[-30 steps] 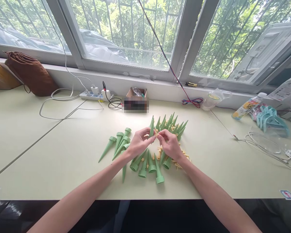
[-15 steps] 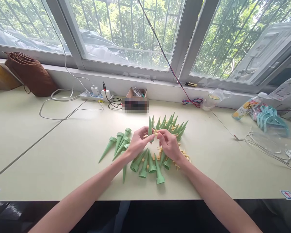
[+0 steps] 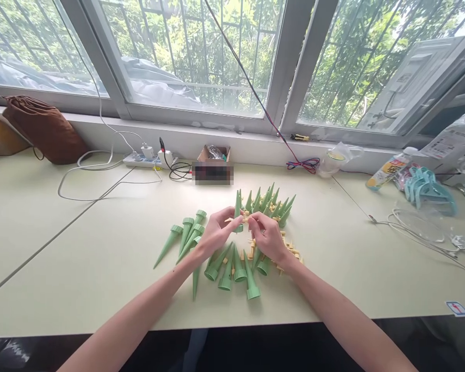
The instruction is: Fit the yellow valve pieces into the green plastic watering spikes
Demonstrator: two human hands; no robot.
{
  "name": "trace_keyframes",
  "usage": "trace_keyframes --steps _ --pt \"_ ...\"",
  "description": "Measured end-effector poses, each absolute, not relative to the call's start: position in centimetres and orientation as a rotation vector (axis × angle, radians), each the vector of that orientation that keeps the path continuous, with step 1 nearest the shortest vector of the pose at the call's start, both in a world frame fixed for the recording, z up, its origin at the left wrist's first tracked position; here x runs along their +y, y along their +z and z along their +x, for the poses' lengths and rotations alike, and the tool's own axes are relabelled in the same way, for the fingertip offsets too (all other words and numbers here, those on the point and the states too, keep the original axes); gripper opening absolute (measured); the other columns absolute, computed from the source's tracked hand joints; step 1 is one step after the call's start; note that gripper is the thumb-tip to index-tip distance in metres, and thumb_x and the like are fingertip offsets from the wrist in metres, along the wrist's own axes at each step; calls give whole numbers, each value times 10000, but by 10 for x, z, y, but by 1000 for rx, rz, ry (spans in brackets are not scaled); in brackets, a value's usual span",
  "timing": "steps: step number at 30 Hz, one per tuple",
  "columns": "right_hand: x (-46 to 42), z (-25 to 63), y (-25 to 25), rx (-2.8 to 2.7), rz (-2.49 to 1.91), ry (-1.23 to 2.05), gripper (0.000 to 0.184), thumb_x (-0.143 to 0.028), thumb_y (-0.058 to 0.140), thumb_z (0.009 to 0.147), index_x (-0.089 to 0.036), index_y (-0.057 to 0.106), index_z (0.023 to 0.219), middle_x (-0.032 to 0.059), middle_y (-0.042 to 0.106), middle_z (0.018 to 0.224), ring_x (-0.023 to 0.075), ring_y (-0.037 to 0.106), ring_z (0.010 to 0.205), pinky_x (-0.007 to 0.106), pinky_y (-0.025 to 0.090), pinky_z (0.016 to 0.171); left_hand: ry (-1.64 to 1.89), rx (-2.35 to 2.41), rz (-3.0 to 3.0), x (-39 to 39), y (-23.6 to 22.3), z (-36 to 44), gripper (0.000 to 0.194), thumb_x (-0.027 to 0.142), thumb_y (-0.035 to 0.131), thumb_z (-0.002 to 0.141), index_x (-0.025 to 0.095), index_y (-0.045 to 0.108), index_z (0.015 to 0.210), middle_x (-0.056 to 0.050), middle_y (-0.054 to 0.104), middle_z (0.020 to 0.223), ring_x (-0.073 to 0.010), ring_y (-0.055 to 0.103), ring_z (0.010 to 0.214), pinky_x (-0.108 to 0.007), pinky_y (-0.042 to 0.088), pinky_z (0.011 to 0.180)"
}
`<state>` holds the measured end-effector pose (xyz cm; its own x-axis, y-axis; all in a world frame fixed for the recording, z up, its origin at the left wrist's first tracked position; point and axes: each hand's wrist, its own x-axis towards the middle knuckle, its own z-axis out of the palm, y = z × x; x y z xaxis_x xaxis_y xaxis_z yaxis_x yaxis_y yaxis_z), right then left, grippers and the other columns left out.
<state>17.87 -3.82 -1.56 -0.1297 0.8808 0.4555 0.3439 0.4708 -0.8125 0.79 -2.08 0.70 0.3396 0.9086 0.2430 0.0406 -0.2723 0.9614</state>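
Observation:
My left hand (image 3: 217, 230) is closed around a green plastic watering spike (image 3: 237, 205), held point up with its wide collar below. My right hand (image 3: 266, 233) pinches a small yellow plastic valve (image 3: 245, 219) against the side of that spike; my fingertips partly hide where they meet. Several loose green spikes (image 3: 251, 281) lie in front of my hands, and more (image 3: 168, 245) lie to the left. Behind my hands, a cluster of upright spikes (image 3: 269, 199) stands with yellow pieces among them. Loose yellow valves (image 3: 292, 253) lie beside and under my right forearm.
Toward the window are a power strip (image 3: 135, 160) with cables, a small cardboard box (image 3: 220, 153) and a bundled red-blue cable (image 3: 304, 164). At the right stand a bottle (image 3: 389, 169), light-blue clips (image 3: 430, 191) and a white cable (image 3: 406, 232). A brown bag (image 3: 44, 129) sits far left.
The view has tilted and shifted slightly. My left hand has turned the spike so its collar shows below the thumb; the right hand stays at its side with the yellow valve.

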Motion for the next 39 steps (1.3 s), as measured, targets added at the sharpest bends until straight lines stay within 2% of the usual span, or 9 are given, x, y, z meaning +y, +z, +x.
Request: trace_keyframes --steps 6,10,13,17,22,29,39 --pt "-37 179 -17 -1662 -1046 648 344 -477 445 993 -206 576 827 -17 543 621 121 494 490 253 399 479 1180 901 1859 -17 7 3 209 361 617 893 183 700 963 -66 668 945 -192 625 838 -317 535 732" --pt "-34 180 -22 -1563 -1066 655 387 -511 389 1006 -203 591 887 -12 540 651 108 466 459 245 373 445 1493 1144 1950 -10 5 -2 162 329 617 892 208 708 949 -62 648 931 -201 599 881 -320 513 756" --pt "-33 180 -24 -1557 -1062 663 423 -524 369 1008 -202 600 860 2 557 669 113 481 470 249 383 454 1648 1359 1898 -2 4 -9 167 333 620 889 220 708 975 -56 656 940 -192 586 846 -309 495 732" --pt "-34 179 -24 -1604 -1036 687 439 -507 372 1012 -198 601 798 4 556 639 120 498 482 249 391 461 1422 1466 1952 10 0 -18 171 350 648 855 211 733 909 -51 701 893 -194 591 785 -296 463 645" --pt "-35 177 -24 -1627 -1023 677 441 -490 375 1015 -197 595 769 -5 549 611 118 496 474 250 393 474 1209 1474 1986 21 -7 -24 174 357 680 813 195 738 838 -51 719 826 -185 601 670 -309 469 642" --pt "-35 177 -25 -1640 -1019 683 463 -498 375 1014 -188 602 757 -5 550 588 114 488 455 252 394 468 1068 1480 2028 24 -13 -24 159 316 641 814 173 697 774 -66 697 787 -208 645 719 -321 509 677" --pt "-34 177 -24 -1648 -1026 684 465 -491 385 1014 -182 607 745 -6 553 575 111 501 457 246 395 473 993 1436 2072 20 -12 -21 155 275 565 847 172 676 882 -73 729 912 -215 685 829 -322 555 751"
